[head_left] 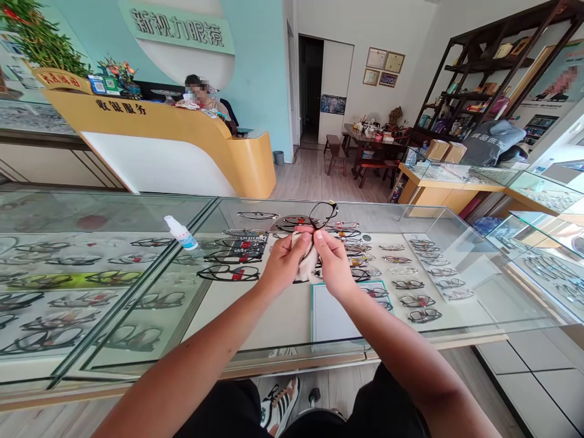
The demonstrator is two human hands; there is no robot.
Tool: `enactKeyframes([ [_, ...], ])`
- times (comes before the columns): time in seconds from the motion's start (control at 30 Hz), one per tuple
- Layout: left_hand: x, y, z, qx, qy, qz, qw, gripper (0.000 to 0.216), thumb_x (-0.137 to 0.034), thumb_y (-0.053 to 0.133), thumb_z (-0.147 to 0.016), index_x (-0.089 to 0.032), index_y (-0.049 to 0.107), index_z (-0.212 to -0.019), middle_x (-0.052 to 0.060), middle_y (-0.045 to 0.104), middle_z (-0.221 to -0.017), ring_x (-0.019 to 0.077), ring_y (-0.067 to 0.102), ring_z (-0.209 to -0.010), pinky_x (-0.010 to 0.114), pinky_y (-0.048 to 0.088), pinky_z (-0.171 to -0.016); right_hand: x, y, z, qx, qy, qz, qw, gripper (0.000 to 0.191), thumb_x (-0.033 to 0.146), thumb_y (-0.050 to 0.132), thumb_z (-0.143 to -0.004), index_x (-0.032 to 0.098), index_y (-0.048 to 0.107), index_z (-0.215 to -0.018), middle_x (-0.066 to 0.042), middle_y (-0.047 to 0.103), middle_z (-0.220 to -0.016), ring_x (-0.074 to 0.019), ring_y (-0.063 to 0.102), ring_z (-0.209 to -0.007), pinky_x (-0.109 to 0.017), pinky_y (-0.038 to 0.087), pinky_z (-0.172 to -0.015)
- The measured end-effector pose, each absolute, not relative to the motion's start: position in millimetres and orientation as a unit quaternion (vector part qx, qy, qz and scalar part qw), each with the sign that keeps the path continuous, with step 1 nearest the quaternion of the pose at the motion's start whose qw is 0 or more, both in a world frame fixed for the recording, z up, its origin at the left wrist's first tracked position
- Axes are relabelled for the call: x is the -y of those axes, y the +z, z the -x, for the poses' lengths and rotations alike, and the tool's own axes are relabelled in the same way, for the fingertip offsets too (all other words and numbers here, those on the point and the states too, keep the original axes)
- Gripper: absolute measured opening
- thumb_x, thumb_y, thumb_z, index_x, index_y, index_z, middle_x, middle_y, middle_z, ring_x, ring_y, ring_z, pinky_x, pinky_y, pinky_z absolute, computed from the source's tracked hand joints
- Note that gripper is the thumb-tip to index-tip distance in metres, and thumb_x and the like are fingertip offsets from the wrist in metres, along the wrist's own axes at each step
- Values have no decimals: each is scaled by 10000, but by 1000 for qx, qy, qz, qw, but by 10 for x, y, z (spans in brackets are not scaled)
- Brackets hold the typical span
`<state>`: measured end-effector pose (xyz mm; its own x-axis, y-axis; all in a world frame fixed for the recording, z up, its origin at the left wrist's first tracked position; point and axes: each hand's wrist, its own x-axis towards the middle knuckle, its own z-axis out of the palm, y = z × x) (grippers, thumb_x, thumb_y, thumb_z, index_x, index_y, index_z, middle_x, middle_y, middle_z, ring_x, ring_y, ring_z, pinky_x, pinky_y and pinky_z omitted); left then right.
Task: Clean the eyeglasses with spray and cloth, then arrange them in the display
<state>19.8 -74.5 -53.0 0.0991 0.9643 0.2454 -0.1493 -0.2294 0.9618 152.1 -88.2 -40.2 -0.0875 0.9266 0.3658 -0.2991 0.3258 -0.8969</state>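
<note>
Both hands meet above the glass display counter [283, 316], around one pair of eyeglasses [323, 212]. One dark-rimmed lens of the pair sticks up beyond the fingers; the rest is hidden by hands and cloth. My left hand [285, 258] is closed, pinching a pale cloth [308, 264] against the eyeglasses. My right hand [334, 258] is closed too, its thumb and fingers gripping the frame from the other side. The cloth hangs down between the two palms. Left of the hands, a white spray bottle [181, 233] with a blue and red label lies on the glass top.
Rows of spectacle frames [230, 272] lie inside the counter, with a white board [335, 313] under my right wrist. Beyond it, a person [205, 97] sits behind a yellow cashier desk [182, 134]. A wooden table [374, 137] with benches stands at the back, near more display cases [460, 176].
</note>
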Motion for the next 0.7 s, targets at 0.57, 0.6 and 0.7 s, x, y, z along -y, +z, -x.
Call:
enactKeyframes([
  [0.57, 745, -415, -60, -314, 444, -606, 581, 592, -581, 987, -773, -175, 755, -1135, 25, 726, -895, 169, 634, -788, 268, 500, -715, 799, -370, -1626, 459, 598, 276, 596, 500, 742, 852, -844, 264, 878, -991, -37, 819, -895, -248, 756, -921, -314, 565, -725],
  [0.6, 754, -418, -80, -327, 453, -604, 568, 592, -596, 988, -762, -171, 744, -1094, 9, 704, -857, 155, 607, -754, 256, 480, -684, 805, -378, -1625, 468, 595, 275, 593, 504, 744, 836, -863, 264, 879, -1010, -36, 814, -905, -244, 747, -927, -312, 564, -737],
  [0.7, 777, -435, -126, -344, 477, -602, 540, 582, -680, 934, -789, -170, 700, -944, -29, 608, -730, 118, 508, -652, 239, 419, -606, 827, -390, -1628, 510, 561, 276, 590, 518, 762, 782, -916, 267, 879, -1033, -35, 795, -973, -232, 710, -954, -316, 558, -791],
])
